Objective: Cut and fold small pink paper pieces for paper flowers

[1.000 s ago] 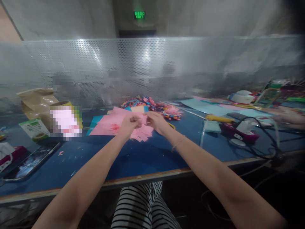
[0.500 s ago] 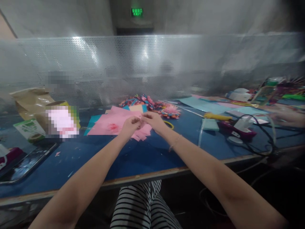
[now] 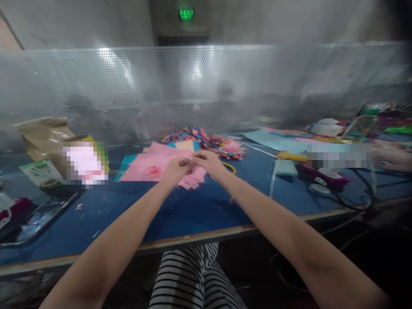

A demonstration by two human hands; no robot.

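Note:
My left hand (image 3: pixel 176 168) and my right hand (image 3: pixel 207 163) meet fingertip to fingertip over the blue table (image 3: pixel 199 212). Both are closed in a pinch on a small pink paper piece (image 3: pixel 190 159), mostly covered by the fingers. Beneath and behind them lies a pile of pink paper sheets (image 3: pixel 143 165), with a reddish-pink patch (image 3: pixel 153 171) on top. Blue paper (image 3: pixel 124 165) sticks out at the pile's left. Just beyond my right hand are folded paper flowers (image 3: pixel 231 150) in pink, orange and blue.
A phone (image 3: pixel 41 219) lies at left, near a green-and-white box (image 3: pixel 41 171) and a brown paper bag (image 3: pixel 46 135). Right of my hands are a yellow-handled tool (image 3: pixel 289 157), a purple power strip (image 3: pixel 331 180) and light blue sheets (image 3: pixel 275 140). Another person's hand (image 3: pixel 391 156) is at far right.
My hands keep their pinch at nearly the same spot. The whole view has shifted slightly; nothing has visibly been taken up or let go.

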